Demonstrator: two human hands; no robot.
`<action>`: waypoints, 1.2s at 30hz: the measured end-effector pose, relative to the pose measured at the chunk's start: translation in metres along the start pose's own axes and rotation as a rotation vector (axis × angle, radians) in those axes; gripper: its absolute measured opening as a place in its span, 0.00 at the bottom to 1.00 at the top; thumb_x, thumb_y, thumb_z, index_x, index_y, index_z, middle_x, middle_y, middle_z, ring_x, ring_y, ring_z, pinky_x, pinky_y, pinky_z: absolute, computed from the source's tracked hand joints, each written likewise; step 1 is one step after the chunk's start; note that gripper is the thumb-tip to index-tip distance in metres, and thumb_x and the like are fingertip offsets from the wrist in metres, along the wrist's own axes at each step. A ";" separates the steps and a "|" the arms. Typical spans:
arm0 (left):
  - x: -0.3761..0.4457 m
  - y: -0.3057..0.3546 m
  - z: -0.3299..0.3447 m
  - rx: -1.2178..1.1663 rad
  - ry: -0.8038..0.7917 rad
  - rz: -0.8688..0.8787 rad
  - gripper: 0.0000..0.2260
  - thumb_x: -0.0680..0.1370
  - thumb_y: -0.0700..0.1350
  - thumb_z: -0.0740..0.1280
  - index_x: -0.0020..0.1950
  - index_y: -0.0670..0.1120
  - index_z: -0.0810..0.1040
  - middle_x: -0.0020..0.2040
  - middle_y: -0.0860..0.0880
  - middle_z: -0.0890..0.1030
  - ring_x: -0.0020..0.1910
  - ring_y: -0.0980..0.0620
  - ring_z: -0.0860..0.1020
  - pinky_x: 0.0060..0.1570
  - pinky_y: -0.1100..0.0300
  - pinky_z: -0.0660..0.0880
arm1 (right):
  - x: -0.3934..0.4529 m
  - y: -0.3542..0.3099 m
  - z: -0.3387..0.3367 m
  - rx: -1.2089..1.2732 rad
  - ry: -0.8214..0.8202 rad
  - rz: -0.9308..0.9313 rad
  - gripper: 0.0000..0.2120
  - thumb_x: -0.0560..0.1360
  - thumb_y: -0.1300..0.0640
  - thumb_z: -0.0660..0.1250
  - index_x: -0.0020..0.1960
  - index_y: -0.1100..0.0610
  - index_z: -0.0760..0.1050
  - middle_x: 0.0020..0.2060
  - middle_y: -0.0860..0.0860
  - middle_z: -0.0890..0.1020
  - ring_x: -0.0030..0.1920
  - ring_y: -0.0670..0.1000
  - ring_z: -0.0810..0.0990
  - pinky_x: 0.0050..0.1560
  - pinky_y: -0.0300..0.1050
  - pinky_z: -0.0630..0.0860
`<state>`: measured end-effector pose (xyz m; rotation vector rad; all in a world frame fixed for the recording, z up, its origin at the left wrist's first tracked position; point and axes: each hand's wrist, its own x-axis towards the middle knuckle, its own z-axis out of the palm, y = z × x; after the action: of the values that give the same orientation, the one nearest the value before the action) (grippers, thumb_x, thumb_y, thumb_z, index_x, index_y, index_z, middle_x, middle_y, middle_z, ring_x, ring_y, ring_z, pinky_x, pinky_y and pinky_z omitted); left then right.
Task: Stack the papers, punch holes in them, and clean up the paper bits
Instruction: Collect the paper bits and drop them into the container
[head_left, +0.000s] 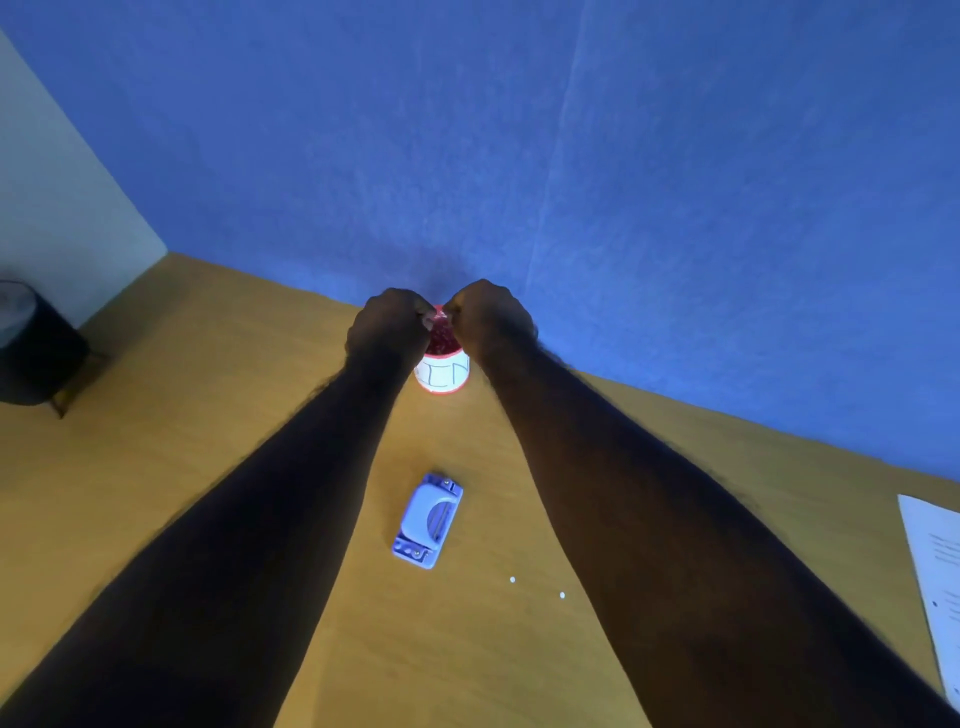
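Red bin cup (442, 370): left hand (387, 325) & right hand (491, 317) pinched above rim, contents unclear. Cleanup step. Next: collect 2 bits (512, 579) near punch (427, 520).

The counter (208, 415) was a warm yellow-brown, backed by a deep blue wall (571, 156) with a pale grey-white panel (52, 182) at the far left corner. The cup (442, 371) was red with a white label bearing dark hand-drawn letters, and its contents looked red. The hole punch (427, 521) was pale lavender-grey, the two paper bits (512, 579) white, the papers (935, 571) at the right edge white with faint dark print, and the stool (31, 348) black.
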<state>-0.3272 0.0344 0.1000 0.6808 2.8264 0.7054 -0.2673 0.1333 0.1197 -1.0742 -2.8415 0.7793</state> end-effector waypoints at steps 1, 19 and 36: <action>0.000 -0.001 -0.001 -0.002 0.001 0.002 0.11 0.76 0.41 0.65 0.54 0.46 0.85 0.51 0.45 0.85 0.49 0.44 0.82 0.48 0.49 0.82 | 0.002 0.001 0.000 -0.010 0.000 -0.006 0.10 0.73 0.53 0.68 0.53 0.54 0.82 0.47 0.53 0.83 0.48 0.57 0.82 0.51 0.51 0.80; -0.127 -0.010 0.044 0.020 -0.034 0.261 0.12 0.77 0.46 0.65 0.59 0.54 0.81 0.58 0.49 0.81 0.56 0.45 0.80 0.52 0.54 0.75 | -0.119 0.148 0.024 0.316 0.114 -0.014 0.07 0.73 0.53 0.69 0.49 0.52 0.85 0.45 0.46 0.87 0.43 0.46 0.85 0.49 0.36 0.76; -0.239 -0.007 0.103 0.325 -0.321 0.244 0.09 0.79 0.51 0.67 0.55 0.50 0.83 0.53 0.50 0.81 0.49 0.47 0.82 0.44 0.53 0.79 | -0.236 0.196 0.074 -0.104 -0.109 0.124 0.10 0.74 0.50 0.71 0.53 0.53 0.83 0.48 0.49 0.83 0.42 0.47 0.82 0.38 0.38 0.78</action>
<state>-0.0928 -0.0389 0.0143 1.0944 2.6014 0.1397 0.0219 0.0797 0.0055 -1.2712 -2.9596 0.7252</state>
